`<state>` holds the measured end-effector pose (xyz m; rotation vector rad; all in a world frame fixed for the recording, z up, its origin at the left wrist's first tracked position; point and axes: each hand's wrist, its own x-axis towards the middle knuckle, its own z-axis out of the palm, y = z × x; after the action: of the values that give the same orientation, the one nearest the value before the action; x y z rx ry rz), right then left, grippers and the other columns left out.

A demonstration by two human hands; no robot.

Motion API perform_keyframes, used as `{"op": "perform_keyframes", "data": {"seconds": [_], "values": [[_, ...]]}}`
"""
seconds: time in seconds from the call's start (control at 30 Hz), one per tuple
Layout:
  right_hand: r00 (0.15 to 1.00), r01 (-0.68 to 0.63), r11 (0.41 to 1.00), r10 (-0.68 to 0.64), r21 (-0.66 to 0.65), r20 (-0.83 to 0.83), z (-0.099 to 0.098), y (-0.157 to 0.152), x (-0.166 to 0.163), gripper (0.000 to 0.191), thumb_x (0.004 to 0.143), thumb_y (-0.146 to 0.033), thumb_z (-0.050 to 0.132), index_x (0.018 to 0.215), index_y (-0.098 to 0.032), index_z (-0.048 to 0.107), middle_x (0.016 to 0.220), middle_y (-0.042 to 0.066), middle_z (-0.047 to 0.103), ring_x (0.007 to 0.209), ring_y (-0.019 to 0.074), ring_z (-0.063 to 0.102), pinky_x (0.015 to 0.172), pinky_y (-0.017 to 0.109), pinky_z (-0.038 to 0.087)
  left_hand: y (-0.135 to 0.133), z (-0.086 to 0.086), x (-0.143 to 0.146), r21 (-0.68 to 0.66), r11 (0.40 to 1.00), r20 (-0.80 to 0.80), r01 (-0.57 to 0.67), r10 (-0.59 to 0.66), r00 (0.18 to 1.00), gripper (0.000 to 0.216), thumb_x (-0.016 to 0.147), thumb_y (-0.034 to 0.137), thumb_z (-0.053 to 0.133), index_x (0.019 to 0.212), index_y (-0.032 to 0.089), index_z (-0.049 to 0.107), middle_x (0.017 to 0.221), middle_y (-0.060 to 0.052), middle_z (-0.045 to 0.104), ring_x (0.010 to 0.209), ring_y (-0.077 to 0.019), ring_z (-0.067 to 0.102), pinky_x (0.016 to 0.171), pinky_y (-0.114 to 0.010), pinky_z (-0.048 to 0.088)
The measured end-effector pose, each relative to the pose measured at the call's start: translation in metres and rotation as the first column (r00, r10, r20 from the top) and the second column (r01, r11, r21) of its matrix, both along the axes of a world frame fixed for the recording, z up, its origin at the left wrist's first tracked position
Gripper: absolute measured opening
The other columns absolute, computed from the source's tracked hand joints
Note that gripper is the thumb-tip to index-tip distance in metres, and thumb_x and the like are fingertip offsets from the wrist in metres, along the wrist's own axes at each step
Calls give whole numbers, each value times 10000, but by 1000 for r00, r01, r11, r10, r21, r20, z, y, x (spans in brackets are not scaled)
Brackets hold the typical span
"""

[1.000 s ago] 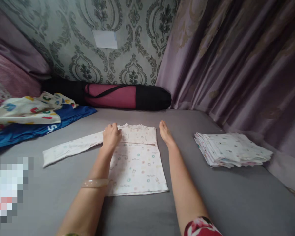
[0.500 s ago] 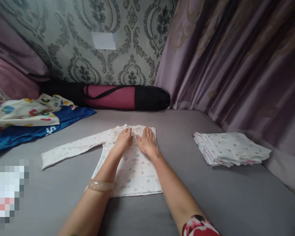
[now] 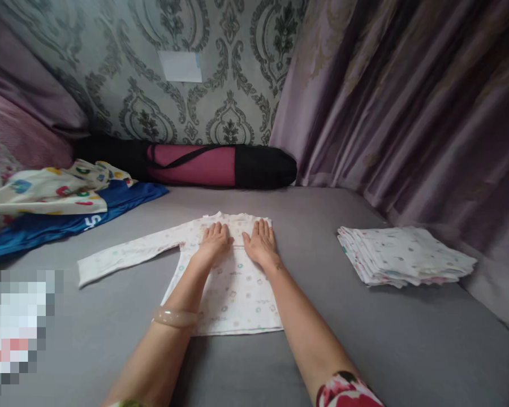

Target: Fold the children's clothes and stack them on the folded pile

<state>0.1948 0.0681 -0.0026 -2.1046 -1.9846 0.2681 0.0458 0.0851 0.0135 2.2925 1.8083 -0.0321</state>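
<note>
A small white printed long-sleeved shirt (image 3: 237,299) lies flat in front of me, its neckline away from me. One sleeve stretches out to the left; the other is folded in across the upper chest, partly under my hands. My left hand (image 3: 214,242) rests palm down on the upper left chest, fingers extended. Flat on the upper right chest, by the folded side edge, lies my right hand (image 3: 261,243), fingers pointing away from me. Neither hand grips the cloth.
The shirt lies on a grey sheet (image 3: 322,339). To the right sits a stack of folded white printed clothes (image 3: 407,254). Blue clothing (image 3: 127,200) and a cream printed garment (image 3: 59,189) are heaped at left. A maroon and black long bag (image 3: 195,165) lies along the wall.
My left hand has uncurled from a closed shape and now lies flat on the shirt. My right hand stays flat at the right side. The view has shifted slightly.
</note>
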Motion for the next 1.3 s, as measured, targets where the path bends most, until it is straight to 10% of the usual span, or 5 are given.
{"op": "perform_keyframes", "data": {"seconds": [0.27, 0.7, 0.9, 1.3], "values": [[998, 57, 998, -57, -7, 39, 0, 4, 11, 710, 980, -459, 239, 1477, 48, 212, 1565, 211, 136, 1447, 301, 103, 1152, 414, 81, 0, 2, -6, -2, 970, -70, -242, 242, 968, 775, 947, 529, 184, 1486, -28, 195, 1562, -217, 137, 1455, -326, 79, 1168, -487, 86], [991, 63, 987, -45, -148, 125, 20, 10, 6, 706, 965, -446, 287, 1476, 37, 229, 1567, 211, 139, 1439, 316, 134, 1145, 427, 109, 6, 3, -17, -34, 981, 12, -192, 193, 981, 795, 928, 541, 259, 1492, -13, 179, 1561, -232, 131, 1456, -326, 80, 1159, -506, 89], [957, -259, 965, 261, -29, 127, 24, 13, -14, 636, 976, -413, 231, 1490, -40, 256, 1575, 125, 182, 1455, 232, 99, 1162, 394, 11, -11, 21, -50, 27, 975, 76, -222, 219, 973, 680, 934, 433, 343, 1484, 49, 234, 1564, -204, 175, 1456, -303, 119, 1152, -529, 104], [959, -275, 957, 280, -98, 43, 20, 19, -17, 649, 976, -418, 207, 1503, -38, 209, 1585, 127, 133, 1462, 242, 58, 1166, 423, 29, -19, 13, -133, 170, 839, 315, -516, 450, 835, 529, 895, 318, 375, 1356, 68, 437, 1386, -215, 488, 1303, -318, 433, 1090, -532, 280]]}}
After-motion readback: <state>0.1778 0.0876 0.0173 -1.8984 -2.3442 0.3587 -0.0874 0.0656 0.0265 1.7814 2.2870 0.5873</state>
